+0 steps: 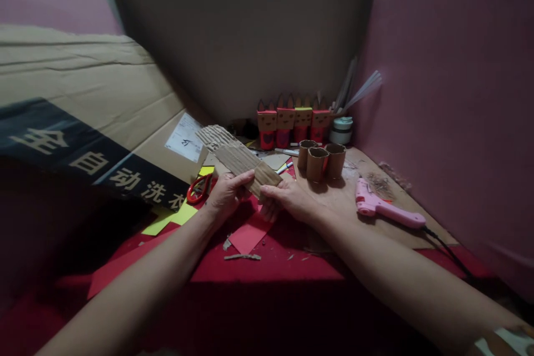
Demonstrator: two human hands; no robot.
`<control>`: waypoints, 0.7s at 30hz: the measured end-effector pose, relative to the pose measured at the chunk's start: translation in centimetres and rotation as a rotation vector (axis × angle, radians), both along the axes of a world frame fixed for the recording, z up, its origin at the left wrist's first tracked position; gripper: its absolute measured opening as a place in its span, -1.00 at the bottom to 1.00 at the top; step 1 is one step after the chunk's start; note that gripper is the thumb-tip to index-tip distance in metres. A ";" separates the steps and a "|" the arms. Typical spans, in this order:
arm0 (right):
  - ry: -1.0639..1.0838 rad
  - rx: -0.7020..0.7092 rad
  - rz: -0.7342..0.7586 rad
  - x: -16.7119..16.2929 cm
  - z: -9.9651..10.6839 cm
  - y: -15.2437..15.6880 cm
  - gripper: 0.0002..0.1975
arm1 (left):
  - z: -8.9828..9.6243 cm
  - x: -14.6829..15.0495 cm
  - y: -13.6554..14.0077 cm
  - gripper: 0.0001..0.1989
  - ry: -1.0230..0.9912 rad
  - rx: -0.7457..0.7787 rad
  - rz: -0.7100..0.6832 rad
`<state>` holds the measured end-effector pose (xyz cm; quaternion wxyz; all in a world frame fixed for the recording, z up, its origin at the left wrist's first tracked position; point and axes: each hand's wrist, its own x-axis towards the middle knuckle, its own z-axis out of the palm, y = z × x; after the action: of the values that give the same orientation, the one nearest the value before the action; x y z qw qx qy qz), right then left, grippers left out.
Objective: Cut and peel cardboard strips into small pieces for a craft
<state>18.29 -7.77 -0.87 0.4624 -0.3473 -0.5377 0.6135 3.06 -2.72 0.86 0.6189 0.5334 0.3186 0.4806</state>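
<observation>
A strip of corrugated cardboard (237, 156), its ridges bared and its far end ragged, is held tilted above the table. My left hand (227, 194) grips its lower left edge with the thumb on top. My right hand (287, 200) pinches the near corner between thumb and fingers. Beneath them lies a piece of red paper (250, 233), with a torn cardboard scrap (242, 257) in front of it. Red-handled scissors (199, 189) rest just left of my left hand, partly hidden behind it.
Three cardboard tubes (317, 164) stand on a cardboard sheet (392, 236), left of a pink glue gun (387, 208) with its cord. Several decorated tube figures (286, 122) line the back beside a lidded jar (341, 130). A large cardboard box (95, 89) leans in from the left, over yellow paper (167, 219).
</observation>
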 end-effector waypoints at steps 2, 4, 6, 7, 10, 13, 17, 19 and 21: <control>0.058 0.024 -0.049 0.2 -0.2 0.3 -0.63 | -0.2 0.0 0.0 -0.69 -0.007 0.017 -0.012; 0.126 0.018 -0.114 0.3 -0.3 0.5 -0.65 | -0.4 0.1 0.1 -0.70 -0.006 0.042 -0.024; 0.160 -0.005 -0.169 0.4 -0.3 0.7 -0.68 | -0.5 0.1 0.2 -0.75 0.007 0.064 -0.030; 0.164 -0.011 -0.192 0.5 -0.3 0.7 -0.70 | -0.6 0.2 0.3 -0.76 0.013 0.073 -0.030; 0.151 -0.003 -0.240 0.5 -0.5 0.9 -0.73 | -0.6 0.2 0.5 -0.75 0.021 0.092 -0.028; 0.151 0.031 -0.258 0.4 -0.6 0.9 -0.70 | -0.6 0.2 0.7 -0.72 0.018 0.110 -0.013; 0.264 0.136 -0.272 0.3 -0.2 0.5 -0.75 | -0.6 0.3 0.4 -0.75 0.032 0.159 -0.004; 0.299 0.132 -0.253 0.4 0.1 0.2 -0.78 | -0.5 0.4 0.1 -0.78 0.061 0.193 -0.002; 0.303 0.087 -0.273 0.4 0.3 -0.1 -0.81 | -0.4 0.4 -0.3 -0.79 0.097 0.221 0.004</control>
<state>18.67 -7.85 -0.55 0.6313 -0.3005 -0.4359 0.5667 3.49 -2.98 0.46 0.5393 0.6202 0.2942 0.4878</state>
